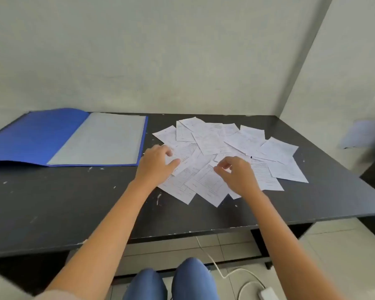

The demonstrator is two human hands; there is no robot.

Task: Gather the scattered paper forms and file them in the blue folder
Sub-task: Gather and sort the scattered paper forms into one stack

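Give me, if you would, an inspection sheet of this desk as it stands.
Surface: dark table, chipped with white marks.
Job's things: blue folder lying open at left; paper forms scattered, overlapping, right of it.
Clutter: nothing seen.
Grips: left hand and right hand on the forms, fingers curled; hold unclear.
Cables: white cable on floor to a white adapter.
Surroundings: pale walls, tiled floor, blurred pale sheet at far right.
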